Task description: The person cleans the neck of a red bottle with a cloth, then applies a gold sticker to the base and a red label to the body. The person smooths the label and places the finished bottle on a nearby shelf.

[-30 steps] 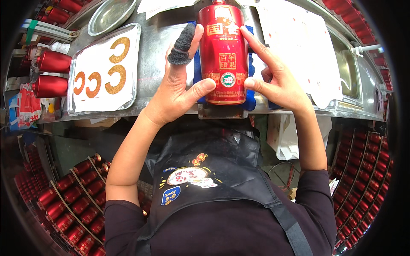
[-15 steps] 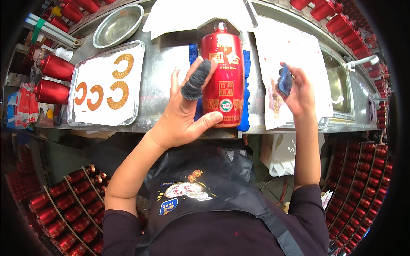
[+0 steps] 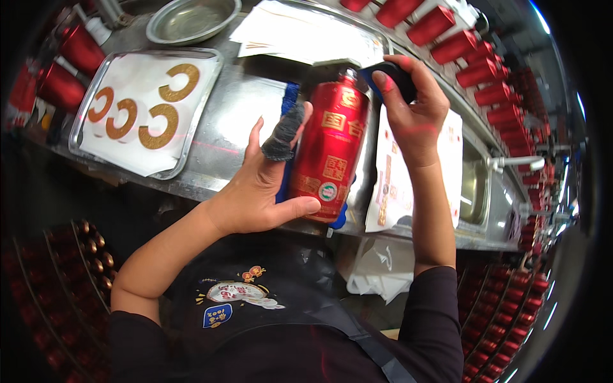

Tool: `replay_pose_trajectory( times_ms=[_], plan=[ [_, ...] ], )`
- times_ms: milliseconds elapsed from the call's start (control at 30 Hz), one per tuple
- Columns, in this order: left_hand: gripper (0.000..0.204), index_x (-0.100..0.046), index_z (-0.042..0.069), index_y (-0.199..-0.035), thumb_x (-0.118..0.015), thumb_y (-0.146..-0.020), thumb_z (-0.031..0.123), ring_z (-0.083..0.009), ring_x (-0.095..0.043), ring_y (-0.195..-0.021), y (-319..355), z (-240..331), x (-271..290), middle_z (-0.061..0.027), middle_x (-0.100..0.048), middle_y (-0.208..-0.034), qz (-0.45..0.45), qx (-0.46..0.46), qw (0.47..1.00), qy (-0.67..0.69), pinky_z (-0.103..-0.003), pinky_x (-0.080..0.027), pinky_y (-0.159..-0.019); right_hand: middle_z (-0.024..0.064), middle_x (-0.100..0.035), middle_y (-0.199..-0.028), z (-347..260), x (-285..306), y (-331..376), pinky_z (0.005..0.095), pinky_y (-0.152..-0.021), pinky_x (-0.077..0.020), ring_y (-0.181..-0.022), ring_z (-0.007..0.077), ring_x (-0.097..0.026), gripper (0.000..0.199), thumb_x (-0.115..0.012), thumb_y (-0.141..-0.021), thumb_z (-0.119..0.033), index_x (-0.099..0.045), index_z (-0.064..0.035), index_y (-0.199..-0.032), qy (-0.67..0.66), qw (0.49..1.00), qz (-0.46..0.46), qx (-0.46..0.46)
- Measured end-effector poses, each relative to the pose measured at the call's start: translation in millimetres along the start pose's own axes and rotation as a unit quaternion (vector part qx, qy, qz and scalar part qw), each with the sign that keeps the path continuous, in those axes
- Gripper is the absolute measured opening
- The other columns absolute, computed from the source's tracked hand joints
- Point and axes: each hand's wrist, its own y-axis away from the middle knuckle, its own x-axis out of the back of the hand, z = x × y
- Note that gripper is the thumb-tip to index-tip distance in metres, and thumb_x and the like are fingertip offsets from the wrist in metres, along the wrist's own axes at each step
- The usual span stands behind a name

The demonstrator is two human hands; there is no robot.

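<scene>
Red bottle (image 3: 324, 153) is lying on blue cloth (image 3: 288, 96), maybe for softness. Your left hand (image 3: 260, 185) is resting wide-fingered at its left, maybe steadying it; your right hand (image 3: 418, 118) is pinching a dark pad (image 3: 400, 78) near its far end.

Rests the left hand (image 3: 258, 198), with fingers spread, against the nine-o'clock side of a red bottle (image 3: 327, 150) pointing toward one o'clock. Holds a blue-black tool (image 3: 397, 79) in the right hand (image 3: 416, 108), near the bottle's neck. Shows, on the counter (image 3: 237, 102), a tray (image 3: 199, 116) of gold C-shaped pieces (image 3: 172, 124) at ten o'clock, a bowl (image 3: 193, 22) at eleven and a printed sheet (image 3: 398, 191) at three.
</scene>
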Motion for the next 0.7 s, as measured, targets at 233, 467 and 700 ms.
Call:
replay_pose_trajectory(
  times_ms=[233, 467, 700],
  plan=[
    [0.11, -0.007, 0.012, -0.163, -0.073, -0.086, 0.055, -0.036, -0.008, -0.157, 5, 0, -3, -0.0191, -0.014, -0.168, 0.025, 0.016, 0.999, 0.018, -0.066, 0.004, -0.119, 0.0096, -0.071, -0.086, -26, -12, -30, 0.0288, -0.071, -0.0541, -0.077, 0.0194, -0.069, 0.028, -0.08, -0.081, -0.004, -0.069, -0.0023, -0.106, -0.092, 0.939, -0.276, 0.185],
    [0.111, -0.008, 0.013, -0.163, -0.073, -0.085, 0.056, -0.0364, -0.006, -0.158, 7, 0, -1, -0.0196, -0.012, -0.169, 0.025, 0.028, 0.999, -0.007, -0.067, 0.001, -0.119, 0.0091, -0.07, -0.085, -38, -1, 19, 0.0263, -0.064, -0.0534, -0.074, 0.0132, -0.068, 0.021, -0.078, -0.085, 0.0, -0.068, -0.0011, -0.103, -0.121, 0.991, -0.056, 0.01],
    [0.115, -0.001, 0.009, -0.163, -0.073, -0.086, 0.054, -0.036, -0.011, -0.157, 4, -2, -4, -0.0206, -0.012, -0.169, 0.019, 0.063, 0.996, 0.064, -0.061, 0.005, -0.121, 0.0063, -0.071, -0.09, 17, -8, 42, 0.0243, -0.073, -0.0547, -0.082, 0.0118, -0.068, 0.025, -0.079, -0.087, -0.005, -0.068, -0.001, -0.109, -0.098, 0.991, 0.078, -0.04]
  ],
)
